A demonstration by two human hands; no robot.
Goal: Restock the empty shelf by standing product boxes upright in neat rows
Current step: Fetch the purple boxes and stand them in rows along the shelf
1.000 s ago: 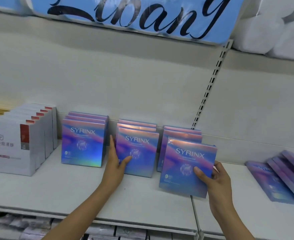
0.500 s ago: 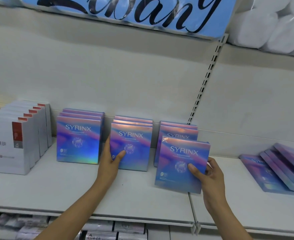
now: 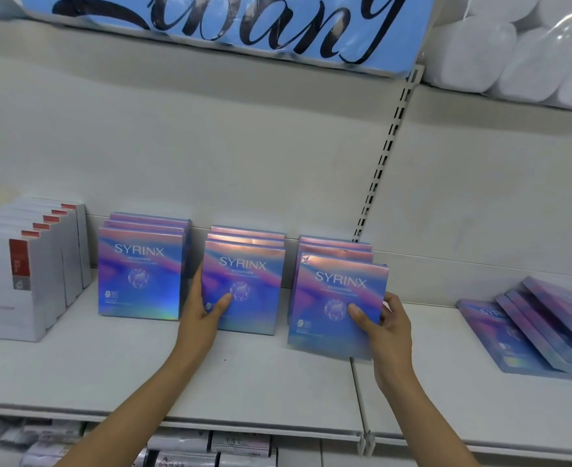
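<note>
SYRINX rows: three rows standing on the shelf [image 3: 264,375], three boxes showing in each
left hand [image 3: 203,311]: gripping the middle row's front box [image 3: 244,284] at its left edge, thumb on its face
right hand [image 3: 389,332]: pinching the right row's front box [image 3: 336,305], which is leaning a bit
flat pile [image 3: 540,332]: about four more lying overlapped, far right
white boxes [image 3: 25,281]: roughly six sitting just left
upright strip [image 3: 385,156]: running down behind
</note>
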